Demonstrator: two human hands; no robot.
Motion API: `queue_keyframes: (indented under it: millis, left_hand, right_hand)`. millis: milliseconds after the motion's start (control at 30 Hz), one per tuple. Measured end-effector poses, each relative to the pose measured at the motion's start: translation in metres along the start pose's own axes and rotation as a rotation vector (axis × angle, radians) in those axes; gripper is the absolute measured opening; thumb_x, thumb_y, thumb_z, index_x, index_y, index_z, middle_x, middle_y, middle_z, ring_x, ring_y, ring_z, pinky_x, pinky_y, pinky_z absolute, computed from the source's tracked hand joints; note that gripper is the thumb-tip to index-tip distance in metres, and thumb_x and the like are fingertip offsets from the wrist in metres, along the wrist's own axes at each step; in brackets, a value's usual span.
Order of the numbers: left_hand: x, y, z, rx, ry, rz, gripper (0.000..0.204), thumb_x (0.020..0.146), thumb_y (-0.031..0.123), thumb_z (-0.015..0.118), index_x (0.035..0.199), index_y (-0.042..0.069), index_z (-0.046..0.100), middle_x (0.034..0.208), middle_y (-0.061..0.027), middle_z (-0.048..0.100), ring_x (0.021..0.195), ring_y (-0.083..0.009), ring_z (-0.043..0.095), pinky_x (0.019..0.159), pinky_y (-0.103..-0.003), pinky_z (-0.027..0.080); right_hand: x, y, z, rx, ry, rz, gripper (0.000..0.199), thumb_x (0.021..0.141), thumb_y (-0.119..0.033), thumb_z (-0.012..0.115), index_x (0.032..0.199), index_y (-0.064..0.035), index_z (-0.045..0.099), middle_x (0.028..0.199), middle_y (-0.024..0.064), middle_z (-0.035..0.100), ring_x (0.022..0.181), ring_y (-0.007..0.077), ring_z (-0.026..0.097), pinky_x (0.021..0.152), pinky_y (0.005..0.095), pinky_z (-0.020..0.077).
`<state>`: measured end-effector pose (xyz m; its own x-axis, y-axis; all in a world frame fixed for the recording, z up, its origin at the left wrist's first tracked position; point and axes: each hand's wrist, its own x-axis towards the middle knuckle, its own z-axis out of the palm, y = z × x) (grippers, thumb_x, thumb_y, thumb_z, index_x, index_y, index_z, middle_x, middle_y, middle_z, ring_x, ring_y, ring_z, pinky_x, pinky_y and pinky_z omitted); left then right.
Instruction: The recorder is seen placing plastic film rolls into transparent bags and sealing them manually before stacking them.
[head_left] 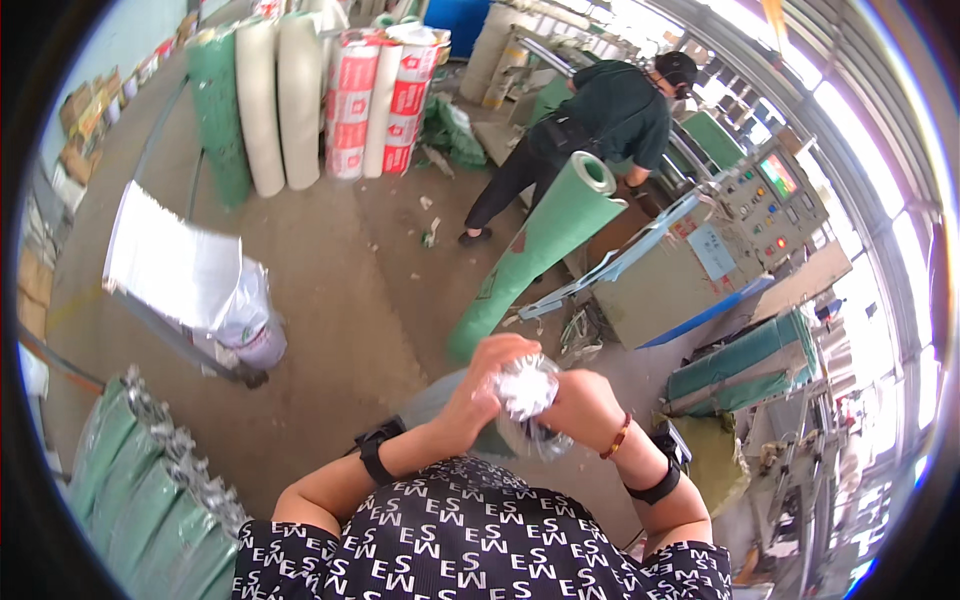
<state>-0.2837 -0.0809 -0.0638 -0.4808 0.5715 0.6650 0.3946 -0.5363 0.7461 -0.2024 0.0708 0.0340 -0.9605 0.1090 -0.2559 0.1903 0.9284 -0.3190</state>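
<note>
Dusty grey concrete floor (340, 300) of a workshop spreads around our landmark, a tall, matt-green, hollow-cored roll (545, 245). Right of this landmark we note a boxy grey metal control cabinet (650, 300) with coloured buttons; beyond it, a co-worker in dark clothes (610, 110) bends over machinery. Behind and to its left we find smooth beige cylindrical rolls (300, 110) and red-and-white printed, film-wrapped rolls (353, 100). Nearer to us than the landmark, and well to its left, lie green rolls in clear plastic (115, 445) with bunched silvery ends.

Just on our side of the landmark's foot is the object of interest: a greenish roll sheathed in glossy clear plastic film (535, 440), largely hidden by our hands and torso; we cannot tell what supports it. Our left hand (480, 385) curls round the near-white, crumpled tuft of gathered film (527, 388) from one side; our right hand (588, 408) closes on the other, its fingertips hidden.

We judge the roll's body heavy and fairly stiff, its sheath light, slippery and easily torn. The tuft should suit pinching and bunching, best held low at its neck; for lifting, we would embrace the body instead.
</note>
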Motion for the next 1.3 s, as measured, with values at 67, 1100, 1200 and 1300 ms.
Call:
queue_keyframes:
  millis: [67, 1100, 1200, 1300]
  left_hand:
    - [-0.007, -0.005, -0.018, -0.201, 0.225, -0.075, 0.066, 0.097, 0.053, 0.031, 0.134, 0.0, 0.041, 0.131, -0.0164, 0.043, 0.126, -0.0272, 0.036, 0.109, -0.038, 0.024]
    - [-0.297, -0.053, 0.148, -0.734, 1.806, 0.212, 0.096, 0.079, 0.084, 0.028, 0.147, 0.016, 0.031, 0.145, -0.0083, 0.04, 0.129, -0.0286, 0.041, 0.105, -0.05, 0.037]
    - [-0.352, -0.013, 0.179, -0.568, 1.858, 0.261, 0.097, 0.078, 0.085, 0.028, 0.146, 0.017, 0.033, 0.143, -0.0082, 0.043, 0.125, -0.0297, 0.045, 0.104, -0.049, 0.039]
    - [-0.401, 0.03, 0.209, -0.678, 1.874, 0.439, 0.095, 0.078, 0.084, 0.03, 0.144, 0.016, 0.038, 0.138, -0.0084, 0.049, 0.119, -0.0301, 0.05, 0.103, -0.047, 0.041]
  right_hand:
    - [0.023, -0.001, 0.005, 0.061, 0.024, -0.029, 0.033, 0.078, -0.033, 0.065, 0.074, -0.0006, 0.064, 0.067, 0.0155, 0.064, 0.064, 0.0282, 0.065, 0.061, 0.0395, 0.0497]
    - [-0.028, 0.371, -0.051, 0.517, -0.999, -0.081, 0.067, 0.094, -0.039, 0.05, 0.142, 0.0031, 0.029, 0.138, 0.0177, 0.043, 0.12, 0.0291, 0.044, 0.104, 0.0412, 0.034]
    - [-0.027, 0.337, 0.003, 0.428, -1.086, -0.1, 0.066, 0.093, -0.04, 0.05, 0.14, 0.0035, 0.032, 0.137, 0.0181, 0.044, 0.12, 0.0299, 0.045, 0.103, 0.0418, 0.0341]
    - [-0.04, 0.291, 0.068, 0.354, -1.166, -0.138, 0.066, 0.093, -0.041, 0.049, 0.139, 0.0039, 0.034, 0.137, 0.0185, 0.045, 0.12, 0.0308, 0.045, 0.103, 0.0423, 0.0341]
